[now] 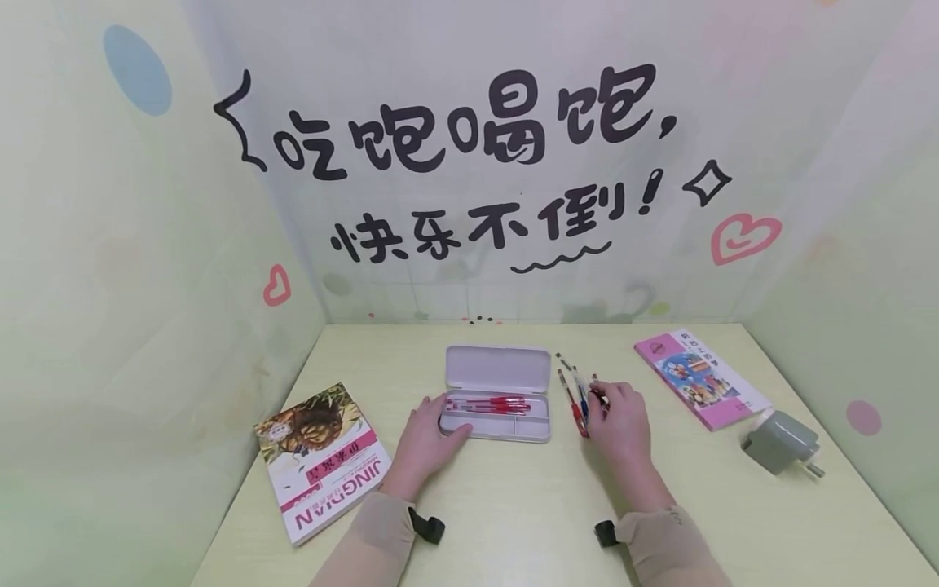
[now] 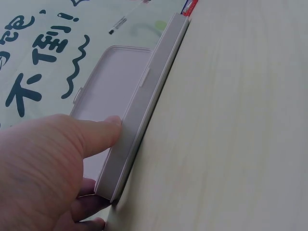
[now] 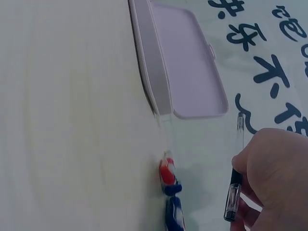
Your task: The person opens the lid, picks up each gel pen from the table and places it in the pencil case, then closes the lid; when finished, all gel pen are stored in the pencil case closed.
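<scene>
Desk (image 1: 513, 505): hands at pencil case (image 1: 499, 405), pens (image 1: 579, 399)

The desk (image 1: 513, 505) is seen from above by the head view, faced forward and down toward the lettered wall (image 1: 469, 163). The pencil case (image 2: 139, 110) is viewed close along its left end by the left wrist camera. It (image 3: 159, 62) is shared, right end nearest, low from the right wrist.
</scene>
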Available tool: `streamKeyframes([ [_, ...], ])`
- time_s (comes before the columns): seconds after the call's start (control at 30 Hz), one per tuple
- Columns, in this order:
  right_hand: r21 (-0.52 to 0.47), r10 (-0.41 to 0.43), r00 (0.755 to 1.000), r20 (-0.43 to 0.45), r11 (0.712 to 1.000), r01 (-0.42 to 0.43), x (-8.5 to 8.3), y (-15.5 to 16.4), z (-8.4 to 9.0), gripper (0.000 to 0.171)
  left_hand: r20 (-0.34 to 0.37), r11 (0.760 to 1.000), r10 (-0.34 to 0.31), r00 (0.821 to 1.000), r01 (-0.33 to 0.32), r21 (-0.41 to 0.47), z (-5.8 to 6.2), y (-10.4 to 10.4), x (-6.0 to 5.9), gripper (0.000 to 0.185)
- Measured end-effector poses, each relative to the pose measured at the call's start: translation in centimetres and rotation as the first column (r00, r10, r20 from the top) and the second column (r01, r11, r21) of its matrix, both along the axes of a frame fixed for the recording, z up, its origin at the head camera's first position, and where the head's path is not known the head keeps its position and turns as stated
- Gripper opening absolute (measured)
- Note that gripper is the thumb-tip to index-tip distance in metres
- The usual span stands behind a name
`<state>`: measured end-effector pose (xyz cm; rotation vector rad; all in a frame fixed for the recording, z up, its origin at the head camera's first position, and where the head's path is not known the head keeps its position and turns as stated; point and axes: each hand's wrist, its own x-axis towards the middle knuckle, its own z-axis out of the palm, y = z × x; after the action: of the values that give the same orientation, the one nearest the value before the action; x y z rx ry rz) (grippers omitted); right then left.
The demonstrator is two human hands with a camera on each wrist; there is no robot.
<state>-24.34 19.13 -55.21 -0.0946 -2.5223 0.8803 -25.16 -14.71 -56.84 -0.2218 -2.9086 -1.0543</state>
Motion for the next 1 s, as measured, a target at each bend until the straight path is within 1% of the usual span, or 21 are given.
streamKeyframes([
  [0.13, 0.046, 0.089, 0.995, -0.051, 0.995, -0.087, -0.2, -2.2, 0.2, 0.024, 0.004, 1.000, 0.005, 1.000, -0.005, 0.011, 0.0, 0.0, 0.0, 0.082],
  [0.27, 0.103, 0.166, 0.984, -0.066, 0.982, -0.159, -0.5, -4.3, 0.2, 0.021, 0.005, 1.000, 0.007, 1.000, -0.007, 0.014, 0.0, 0.0, 0.1, 0.081],
  [0.33, 0.124, 0.195, 0.979, -0.054, 0.975, -0.187, -0.7, -5.2, 0.1, 0.020, 0.004, 1.000, 0.005, 1.000, -0.005, 0.013, 0.1, 0.0, 0.1, 0.081],
  [0.43, 0.158, 0.222, 0.975, -0.007, 0.963, -0.219, -1.1, -6.4, -0.1, 0.017, 0.003, 1.000, 0.002, 1.000, -0.002, 0.011, 0.1, 0.0, 0.0, 0.081],
  [0.63, 0.235, 0.259, 0.963, 0.077, 0.934, -0.270, -1.7, -8.3, 0.1, 0.015, 0.010, 1.000, 0.006, 1.000, -0.006, 0.009, 0.1, 0.0, 0.0, 0.082],
  [0.8, 0.269, 0.279, 0.954, 0.111, 0.915, -0.299, -2.2, -9.5, -0.1, 0.016, 0.017, 1.000, 0.009, 1.000, -0.009, 0.009, 0.1, 0.0, 0.0, 0.083],
  [1.0, 0.281, 0.310, 0.943, 0.123, 0.900, -0.332, -2.3, -10.5, -0.3, 0.016, 0.002, 1.000, 0.001, 1.000, -0.001, 0.007, 0.0, -0.1, 0.0, 0.082],
])
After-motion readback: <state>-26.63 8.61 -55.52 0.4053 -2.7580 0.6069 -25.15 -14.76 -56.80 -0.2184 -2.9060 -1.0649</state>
